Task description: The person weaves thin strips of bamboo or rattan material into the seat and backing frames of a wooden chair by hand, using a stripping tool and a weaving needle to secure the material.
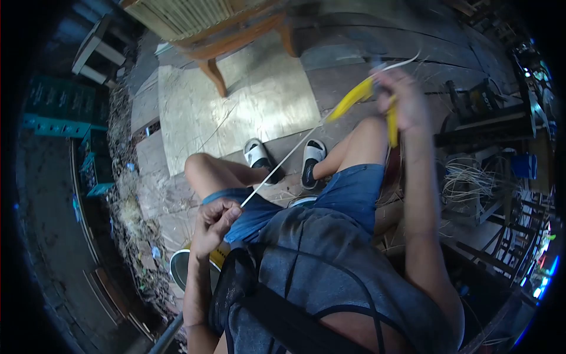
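Observation:
A thin pale strip [283, 160] runs taut and slanting from my left hand up towards my right hand. My left hand [217, 222] is closed on its lower end, thumb pressed against the fingers, above my left thigh. Over my right knee, my right hand [402, 97], blurred by motion, is wrapped round a tool with yellow handles [354, 98]. The tool's other end is too smeared to make out. A curved pale end of strip sticks out past the right hand at the upper right.
A wooden chair with a slatted woven part [230, 35] stands ahead on a light board [259, 100]. A coil of pale strips [469, 178] lies at the right. Teal crates [65, 103] stand at the left. A round bucket [178, 268] is beside my left forearm.

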`<action>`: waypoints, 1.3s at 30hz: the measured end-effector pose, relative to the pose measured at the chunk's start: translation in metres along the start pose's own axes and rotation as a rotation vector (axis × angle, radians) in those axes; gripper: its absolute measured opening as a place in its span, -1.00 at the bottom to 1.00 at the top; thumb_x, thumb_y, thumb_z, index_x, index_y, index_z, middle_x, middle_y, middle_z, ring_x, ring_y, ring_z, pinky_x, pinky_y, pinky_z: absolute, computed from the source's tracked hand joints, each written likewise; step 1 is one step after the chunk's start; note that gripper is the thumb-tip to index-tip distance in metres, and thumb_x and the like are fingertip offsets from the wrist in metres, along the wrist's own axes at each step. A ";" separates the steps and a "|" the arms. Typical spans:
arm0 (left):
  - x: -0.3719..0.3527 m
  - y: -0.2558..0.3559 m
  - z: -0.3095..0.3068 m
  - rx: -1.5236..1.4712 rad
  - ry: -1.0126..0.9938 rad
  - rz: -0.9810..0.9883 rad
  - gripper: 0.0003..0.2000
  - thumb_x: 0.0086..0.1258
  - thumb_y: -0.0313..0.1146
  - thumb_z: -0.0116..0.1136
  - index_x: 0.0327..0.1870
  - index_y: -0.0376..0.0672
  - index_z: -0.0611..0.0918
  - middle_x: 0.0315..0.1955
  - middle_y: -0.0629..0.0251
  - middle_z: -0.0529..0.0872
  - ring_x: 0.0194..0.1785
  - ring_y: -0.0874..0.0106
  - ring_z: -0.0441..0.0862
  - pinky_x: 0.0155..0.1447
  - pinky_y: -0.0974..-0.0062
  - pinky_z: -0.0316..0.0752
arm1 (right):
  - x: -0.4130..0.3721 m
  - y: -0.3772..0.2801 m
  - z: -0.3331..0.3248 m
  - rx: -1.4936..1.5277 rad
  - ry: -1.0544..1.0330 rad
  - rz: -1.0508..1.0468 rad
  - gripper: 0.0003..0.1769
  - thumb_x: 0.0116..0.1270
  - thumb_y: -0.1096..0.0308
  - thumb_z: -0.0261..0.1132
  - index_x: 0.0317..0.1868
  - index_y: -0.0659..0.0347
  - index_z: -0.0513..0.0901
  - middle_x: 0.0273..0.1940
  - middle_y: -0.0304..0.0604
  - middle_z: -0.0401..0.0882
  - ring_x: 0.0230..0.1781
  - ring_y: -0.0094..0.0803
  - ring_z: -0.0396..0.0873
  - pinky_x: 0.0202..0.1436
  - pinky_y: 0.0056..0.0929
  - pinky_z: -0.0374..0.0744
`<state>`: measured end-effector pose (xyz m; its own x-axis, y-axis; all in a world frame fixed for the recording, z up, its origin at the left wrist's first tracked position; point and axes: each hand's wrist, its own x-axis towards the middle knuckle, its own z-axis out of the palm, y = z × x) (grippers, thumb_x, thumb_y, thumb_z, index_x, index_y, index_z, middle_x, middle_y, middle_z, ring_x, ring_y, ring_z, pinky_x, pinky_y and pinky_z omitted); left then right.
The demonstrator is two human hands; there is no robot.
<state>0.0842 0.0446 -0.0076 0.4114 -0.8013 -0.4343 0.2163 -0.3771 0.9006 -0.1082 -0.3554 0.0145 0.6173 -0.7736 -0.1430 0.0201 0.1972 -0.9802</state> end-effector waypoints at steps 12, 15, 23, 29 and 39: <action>0.070 -0.002 0.040 -0.253 0.034 0.044 -0.86 0.43 -0.32 0.14 -0.27 -0.19 0.65 -0.55 0.61 0.53 -0.61 0.82 0.22 -0.58 0.77 0.05 | -0.062 0.064 0.015 -0.068 -0.182 0.499 -0.56 0.33 0.19 0.17 0.12 0.27 0.55 -0.47 -0.34 0.52 -0.79 -0.76 0.26 -0.76 -0.75 0.26; 0.082 0.004 0.069 -0.094 -0.045 0.120 -0.86 0.43 -0.37 0.13 -0.25 -0.26 0.64 -0.52 0.58 0.56 -0.54 0.80 0.33 -0.50 0.78 0.20 | -0.110 0.083 0.091 0.383 -0.552 0.637 -0.54 0.38 0.23 0.23 0.22 0.24 0.46 -0.33 -0.26 0.54 -0.78 -0.73 0.29 -0.79 -0.73 0.23; 0.070 0.000 0.055 -0.075 -0.072 0.087 -0.90 0.42 -0.45 0.14 -0.28 -0.29 0.65 -0.49 0.59 0.57 -0.43 0.78 0.34 -0.32 0.77 0.25 | -0.061 0.059 0.065 0.329 -0.308 0.311 -0.69 0.39 0.26 0.21 0.04 0.26 0.57 -0.45 -0.30 0.55 -0.75 -0.76 0.36 -0.73 -0.79 0.30; 0.064 0.009 0.074 -0.011 -0.078 0.197 -0.86 0.47 -0.42 0.07 -0.21 -0.32 0.61 -0.47 0.52 0.55 -0.40 0.74 0.36 -0.31 0.75 0.30 | -0.097 0.078 0.107 0.164 -0.573 0.289 -0.80 0.37 0.41 0.24 -0.07 0.34 0.61 -0.48 -0.28 0.55 -0.73 -0.76 0.33 -0.72 -0.75 0.28; 0.029 0.014 0.047 0.205 0.041 0.282 -0.88 0.44 -0.45 0.10 -0.23 -0.33 0.62 -0.44 0.50 0.57 -0.40 0.71 0.36 -0.31 0.73 0.28 | -0.064 0.055 0.091 0.246 -0.472 0.316 -0.86 0.29 0.42 0.31 -0.27 0.36 0.65 -0.54 -0.27 0.55 -0.75 -0.71 0.37 -0.74 -0.75 0.26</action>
<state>0.0582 -0.0060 -0.0066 0.4656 -0.8694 -0.1651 -0.0912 -0.2327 0.9683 -0.0751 -0.2406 -0.0175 0.9033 -0.3160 -0.2901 -0.0748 0.5499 -0.8319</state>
